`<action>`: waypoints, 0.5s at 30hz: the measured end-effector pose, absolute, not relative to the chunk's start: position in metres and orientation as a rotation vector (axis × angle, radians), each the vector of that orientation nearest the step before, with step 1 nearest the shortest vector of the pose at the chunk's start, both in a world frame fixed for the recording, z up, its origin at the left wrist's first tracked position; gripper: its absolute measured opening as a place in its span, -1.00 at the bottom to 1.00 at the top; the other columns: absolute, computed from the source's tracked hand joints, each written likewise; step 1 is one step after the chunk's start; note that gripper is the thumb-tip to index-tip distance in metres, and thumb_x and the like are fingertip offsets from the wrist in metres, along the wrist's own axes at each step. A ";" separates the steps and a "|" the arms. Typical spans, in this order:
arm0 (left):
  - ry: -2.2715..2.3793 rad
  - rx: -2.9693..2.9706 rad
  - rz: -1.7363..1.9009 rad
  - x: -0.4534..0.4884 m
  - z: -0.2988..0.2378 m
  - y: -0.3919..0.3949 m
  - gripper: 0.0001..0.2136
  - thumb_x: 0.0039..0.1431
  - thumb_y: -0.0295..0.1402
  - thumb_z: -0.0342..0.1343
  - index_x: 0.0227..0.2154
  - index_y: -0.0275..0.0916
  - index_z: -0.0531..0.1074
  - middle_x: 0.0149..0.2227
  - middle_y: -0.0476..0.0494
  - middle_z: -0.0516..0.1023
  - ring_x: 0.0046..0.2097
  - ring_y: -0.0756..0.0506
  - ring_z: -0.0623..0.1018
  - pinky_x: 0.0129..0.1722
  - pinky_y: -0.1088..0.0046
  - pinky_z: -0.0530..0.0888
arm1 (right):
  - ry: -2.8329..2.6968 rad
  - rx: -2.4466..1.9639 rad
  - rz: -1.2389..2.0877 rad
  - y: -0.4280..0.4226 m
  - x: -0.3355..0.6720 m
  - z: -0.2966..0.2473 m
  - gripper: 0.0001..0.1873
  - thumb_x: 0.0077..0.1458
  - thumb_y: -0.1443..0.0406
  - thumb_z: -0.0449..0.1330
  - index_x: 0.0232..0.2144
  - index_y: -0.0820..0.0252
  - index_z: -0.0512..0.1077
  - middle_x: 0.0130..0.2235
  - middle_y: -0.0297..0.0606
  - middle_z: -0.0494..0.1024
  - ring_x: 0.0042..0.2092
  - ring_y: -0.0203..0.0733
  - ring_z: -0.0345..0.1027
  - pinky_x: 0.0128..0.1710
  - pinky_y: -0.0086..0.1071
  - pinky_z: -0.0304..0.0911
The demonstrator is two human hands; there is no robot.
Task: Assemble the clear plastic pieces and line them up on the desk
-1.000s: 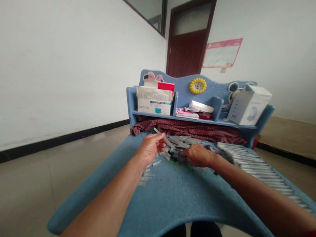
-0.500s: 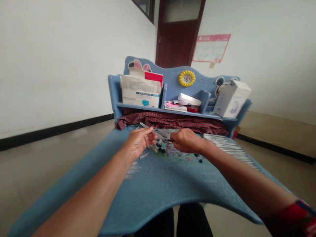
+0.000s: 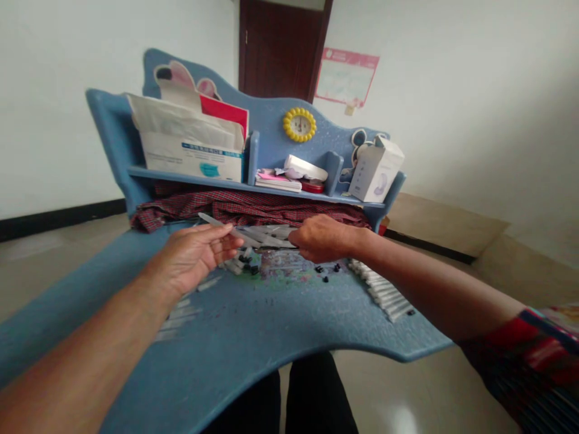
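Note:
My left hand [image 3: 196, 256] pinches a long translucent plastic tube [image 3: 208, 219] between thumb and fingers, its one end jutting out to the upper left. My right hand [image 3: 320, 238] is closed at the right end of a heap of similar translucent tubes [image 3: 266, 234]; whatever it may hold is hidden by the fingers. Below and between the hands lie small black caps [image 3: 254, 269] beside short whitish pieces [image 3: 233, 266]. A few more black caps [image 3: 325, 279] are under my right hand.
Finished-looking white tubes [image 3: 384, 294] lie in a row on the blue desk [image 3: 271, 325], right side. More clear pieces [image 3: 181, 314] lie near my left wrist. Behind, a checked cloth [image 3: 235, 206] is bunched beneath a shelf with a mask box [image 3: 181, 141] and a white box [image 3: 376, 170].
The view has swung to the right, so the desk and shelf appear further left. My left hand still pinches the tube; my right hand stays closed near the heap.

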State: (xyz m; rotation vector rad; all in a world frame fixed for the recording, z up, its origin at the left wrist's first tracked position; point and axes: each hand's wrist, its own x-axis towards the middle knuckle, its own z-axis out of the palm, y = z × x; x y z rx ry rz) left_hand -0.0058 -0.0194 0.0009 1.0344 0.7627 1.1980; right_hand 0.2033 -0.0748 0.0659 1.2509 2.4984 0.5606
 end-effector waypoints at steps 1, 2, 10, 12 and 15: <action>0.756 1.043 1.196 -0.006 0.000 -0.019 -0.90 0.05 -0.60 0.00 -0.51 -0.39 0.38 -0.55 -0.12 0.52 -0.48 -0.01 0.52 -0.51 0.53 0.46 | 2.486 1.241 0.554 -0.077 0.204 0.066 -0.75 0.00 0.42 -0.04 -0.30 0.37 0.39 -0.36 -0.01 0.50 -0.31 -0.14 0.36 -0.41 -0.36 0.14; 0.748 1.049 1.196 -0.005 -0.001 -0.019 -0.90 0.04 -0.60 0.01 -0.51 -0.39 0.38 -0.54 -0.13 0.53 -0.48 -0.01 0.53 -0.51 0.53 0.46 | 2.479 1.228 0.551 -0.078 0.204 0.066 -0.75 -0.01 0.42 -0.03 -0.30 0.37 0.39 -0.36 -0.01 0.50 -0.31 -0.14 0.36 -0.40 -0.35 0.15; 0.673 0.991 1.144 -0.003 0.002 -0.032 -0.95 -0.04 -0.61 0.09 -0.49 -0.39 0.38 -0.52 -0.15 0.53 -0.45 -0.03 0.54 -0.51 0.54 0.48 | 2.491 1.239 0.591 -0.086 0.191 0.061 -0.76 -0.02 0.41 -0.03 -0.34 0.34 0.41 -0.40 -0.01 0.52 -0.32 -0.08 0.41 -0.41 -0.35 0.21; 0.691 0.960 1.165 -0.003 0.001 -0.034 -0.96 -0.04 -0.60 0.09 -0.49 -0.39 0.37 -0.53 -0.15 0.53 -0.47 -0.04 0.54 -0.54 0.55 0.47 | 2.497 1.255 0.613 -0.086 0.187 0.060 -0.76 -0.02 0.41 -0.03 -0.34 0.33 0.41 -0.40 -0.01 0.52 -0.32 -0.06 0.42 -0.41 -0.34 0.23; 0.687 0.949 1.177 -0.004 0.000 -0.033 -0.96 -0.05 -0.59 0.10 -0.50 -0.38 0.37 -0.53 -0.17 0.53 -0.48 -0.05 0.55 -0.55 0.54 0.47 | 2.492 1.299 0.653 -0.084 0.182 0.061 -0.76 -0.02 0.41 -0.04 -0.36 0.32 0.42 -0.40 -0.01 0.52 -0.32 -0.04 0.43 -0.41 -0.31 0.25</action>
